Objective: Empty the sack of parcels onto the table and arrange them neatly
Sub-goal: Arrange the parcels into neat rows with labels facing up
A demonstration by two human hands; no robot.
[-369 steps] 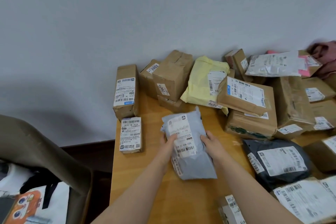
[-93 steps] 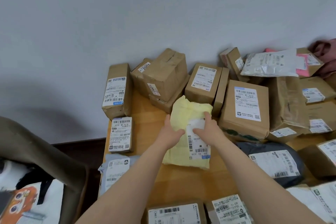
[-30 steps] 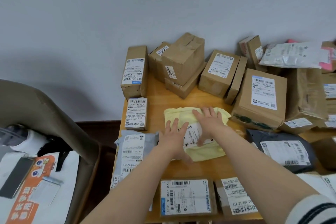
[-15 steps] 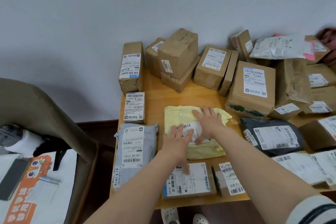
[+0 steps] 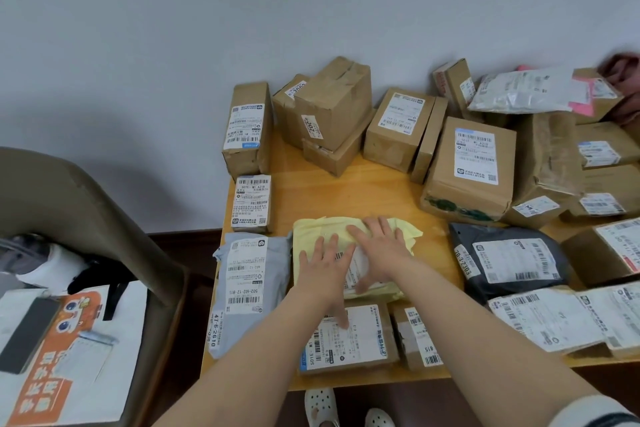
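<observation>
Two hands (left [image 5: 323,279], right [image 5: 381,256]) on parcel [image 5: 313,230]

Parcel-sorting rm: labelled pkgs [image 5: 474,163] on wood table [image 5: 346,194]

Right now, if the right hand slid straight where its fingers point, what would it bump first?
The right hand lies flat on the yellow bag; beyond that is bare table, then probably the low brown box ahead.

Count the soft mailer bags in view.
4: yellow bag in the middle, grey bag left of it, black bag right of it, white bag atop the back-right boxes. A pink one beneath may be a fifth.
</observation>
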